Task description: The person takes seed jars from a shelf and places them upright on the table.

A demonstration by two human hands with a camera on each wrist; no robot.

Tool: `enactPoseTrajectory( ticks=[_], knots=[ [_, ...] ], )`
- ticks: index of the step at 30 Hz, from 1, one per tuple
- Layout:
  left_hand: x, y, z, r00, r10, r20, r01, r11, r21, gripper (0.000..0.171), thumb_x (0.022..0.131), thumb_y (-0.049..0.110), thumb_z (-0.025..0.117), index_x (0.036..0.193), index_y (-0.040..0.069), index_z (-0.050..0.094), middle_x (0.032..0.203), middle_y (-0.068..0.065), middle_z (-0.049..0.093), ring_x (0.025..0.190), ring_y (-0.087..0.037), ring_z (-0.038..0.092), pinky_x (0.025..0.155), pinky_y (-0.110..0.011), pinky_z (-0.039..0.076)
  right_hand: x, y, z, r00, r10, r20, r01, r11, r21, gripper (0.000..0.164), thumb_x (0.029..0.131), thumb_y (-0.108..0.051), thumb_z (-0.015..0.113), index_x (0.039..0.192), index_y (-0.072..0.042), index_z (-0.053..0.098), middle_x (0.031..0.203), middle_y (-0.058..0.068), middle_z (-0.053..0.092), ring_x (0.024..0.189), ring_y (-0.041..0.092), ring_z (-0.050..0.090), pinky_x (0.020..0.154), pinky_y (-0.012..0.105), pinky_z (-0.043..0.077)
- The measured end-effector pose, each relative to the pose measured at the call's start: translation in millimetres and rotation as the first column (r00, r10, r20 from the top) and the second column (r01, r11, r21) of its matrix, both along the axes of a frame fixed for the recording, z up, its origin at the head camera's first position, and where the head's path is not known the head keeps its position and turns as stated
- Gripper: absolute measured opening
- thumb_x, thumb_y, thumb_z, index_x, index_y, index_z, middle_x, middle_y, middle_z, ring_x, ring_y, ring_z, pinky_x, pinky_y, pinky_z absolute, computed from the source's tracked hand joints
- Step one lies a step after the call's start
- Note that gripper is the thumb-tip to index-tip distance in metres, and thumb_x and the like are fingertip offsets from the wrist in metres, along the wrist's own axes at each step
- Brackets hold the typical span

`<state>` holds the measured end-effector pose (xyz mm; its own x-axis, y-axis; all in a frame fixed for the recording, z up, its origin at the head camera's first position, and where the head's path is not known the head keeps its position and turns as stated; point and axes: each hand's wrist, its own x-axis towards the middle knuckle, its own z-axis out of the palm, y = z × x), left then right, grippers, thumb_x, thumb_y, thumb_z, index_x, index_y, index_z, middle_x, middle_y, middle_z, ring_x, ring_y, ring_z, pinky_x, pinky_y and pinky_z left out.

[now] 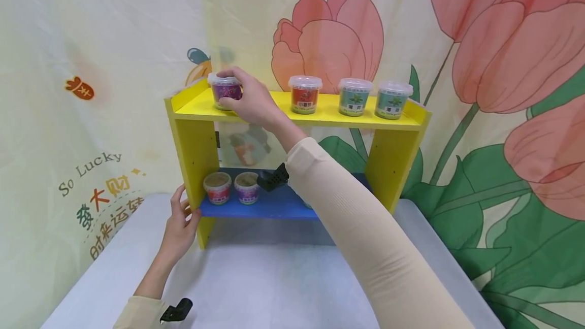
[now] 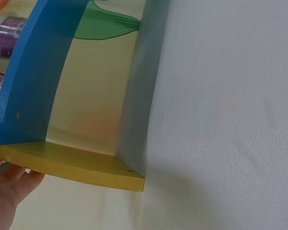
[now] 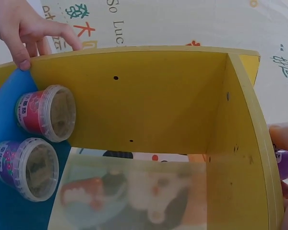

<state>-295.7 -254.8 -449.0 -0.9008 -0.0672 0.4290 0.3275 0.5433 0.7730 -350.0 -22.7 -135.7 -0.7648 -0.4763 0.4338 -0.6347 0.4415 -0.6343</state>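
Note:
My right hand (image 1: 253,98) grips a small purple-labelled plastic cup (image 1: 222,91) with a clear lid, at the left end of the yellow top board of a small shelf (image 1: 189,156). In the right wrist view, the shelf's side hides most of that cup (image 3: 287,165). Lower down, my left hand (image 1: 180,227) holds the front edge of the left side panel near the blue lower board (image 1: 274,211), thumb in front and fingers along the outer side. On that board stand a red-labelled cup (image 3: 31,112) and another purple-labelled cup (image 3: 7,163).
Further right on the top board stand a red-labelled cup (image 1: 304,96) and two teal-labelled cups (image 1: 354,98). My right forearm mostly hides a teal cup (image 1: 307,205) on the lower board. The shelf stands on a white table (image 1: 256,278) before a printed curtain (image 1: 137,24).

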Motion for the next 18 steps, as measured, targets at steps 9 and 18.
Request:
enactPoseTrajectory(
  ticks=[9,18],
  knots=[
    [0.0,-3.1,-4.6,0.999,-0.017,-0.036,0.016,0.999,-0.03,0.087,0.112,0.006,0.052,0.167,0.036,-0.008,0.158,-0.04,0.038,0.137,-0.064,0.048,0.104,-0.069,0.045,4.5,5.1,-6.6,0.999,0.023,-0.046,-0.024,1.0,-0.014,0.053,0.101,-0.019,0.075,0.15,-0.023,0.054,0.14,0.004,0.062,0.118,0.018,0.061,0.097,0.022,0.054],
    [-0.4,-6.4,-4.6,0.998,-0.035,-0.059,0.033,0.999,-0.039,0.087,0.112,0.007,0.052,0.167,0.038,-0.008,0.159,-0.038,0.038,0.136,-0.064,0.049,0.103,-0.069,0.046,22.7,21.3,-4.6,0.996,0.035,-0.077,-0.037,0.999,-0.017,0.054,0.099,-0.021,0.077,0.148,-0.025,0.057,0.137,0.003,0.064,0.116,0.018,0.062,0.092,0.024,0.057]
  ],
)
